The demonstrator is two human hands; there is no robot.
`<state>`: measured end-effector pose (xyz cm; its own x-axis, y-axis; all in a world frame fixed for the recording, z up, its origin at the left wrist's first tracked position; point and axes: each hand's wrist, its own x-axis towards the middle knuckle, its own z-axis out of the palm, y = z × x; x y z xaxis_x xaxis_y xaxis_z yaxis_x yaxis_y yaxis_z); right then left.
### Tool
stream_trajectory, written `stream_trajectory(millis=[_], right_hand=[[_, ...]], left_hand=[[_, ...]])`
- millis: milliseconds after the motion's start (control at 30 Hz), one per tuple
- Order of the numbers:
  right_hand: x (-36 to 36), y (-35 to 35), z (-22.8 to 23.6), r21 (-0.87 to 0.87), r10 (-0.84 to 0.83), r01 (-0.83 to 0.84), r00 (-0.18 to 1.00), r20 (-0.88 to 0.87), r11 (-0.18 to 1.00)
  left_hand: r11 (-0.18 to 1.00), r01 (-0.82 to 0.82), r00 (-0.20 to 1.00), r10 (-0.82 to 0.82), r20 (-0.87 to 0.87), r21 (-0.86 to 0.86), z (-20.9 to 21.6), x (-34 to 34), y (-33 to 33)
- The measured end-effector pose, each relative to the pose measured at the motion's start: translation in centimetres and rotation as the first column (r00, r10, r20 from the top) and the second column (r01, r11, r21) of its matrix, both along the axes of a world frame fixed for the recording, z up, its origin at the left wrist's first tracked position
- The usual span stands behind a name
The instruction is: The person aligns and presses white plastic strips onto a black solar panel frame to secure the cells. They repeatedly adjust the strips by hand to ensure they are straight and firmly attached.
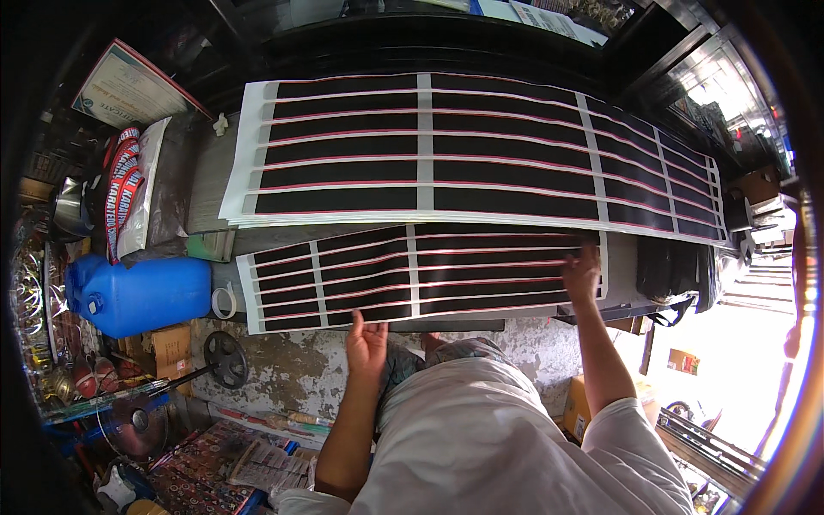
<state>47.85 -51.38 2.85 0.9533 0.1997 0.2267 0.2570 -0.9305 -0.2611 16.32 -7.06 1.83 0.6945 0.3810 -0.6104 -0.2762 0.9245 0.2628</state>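
A long sheet printed with black bands and thin red and white lines [365,276] lies across the near side of the table. My left hand [367,345] grips its near edge, left of the middle, with the thumb over the top. Above the sheet's right end is my right hand [583,273], its fingers smeared by motion and dark against the print. Whether they touch the sheet I cannot tell. Just beyond lies a larger stack of similar banded sheets [421,193], its front edge close to the near sheet's far edge.
Left of the sheets are a blue jerrycan [146,296], a roll of white tape [224,302] and red lettered ribbons [124,184] beside a plastic bag. A framed certificate [129,86] leans behind them. A black bag [674,270] sits at the table's right end. Below left stands a fan [139,421].
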Motion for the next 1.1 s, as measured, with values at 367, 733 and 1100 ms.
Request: stream_trajectory(millis=[367, 733, 1100], right_hand=[[-2.2, 30.1, 0.6, 0.046, 0.701, -0.710, 0.678, -0.221, 0.702], [-0.2, 36.3, 0.8, 0.119, 0.339, -0.354, 0.666, -0.664, 0.928], [0.4, 34.8, -1.5, 0.116, 0.470, -0.484, 0.719, -0.513, 0.867]], left_hand=[[0.995, -0.034, 0.980, 0.052, 0.191, -0.096, -1.3, -0.2, 6.5], [0.990, -0.110, 0.992, 0.115, 0.043, -0.093, -0.8, 0.8, 5.9], [0.994, -0.091, 0.995, 0.093, 0.035, -0.053, -1.3, 0.2, 6.3]])
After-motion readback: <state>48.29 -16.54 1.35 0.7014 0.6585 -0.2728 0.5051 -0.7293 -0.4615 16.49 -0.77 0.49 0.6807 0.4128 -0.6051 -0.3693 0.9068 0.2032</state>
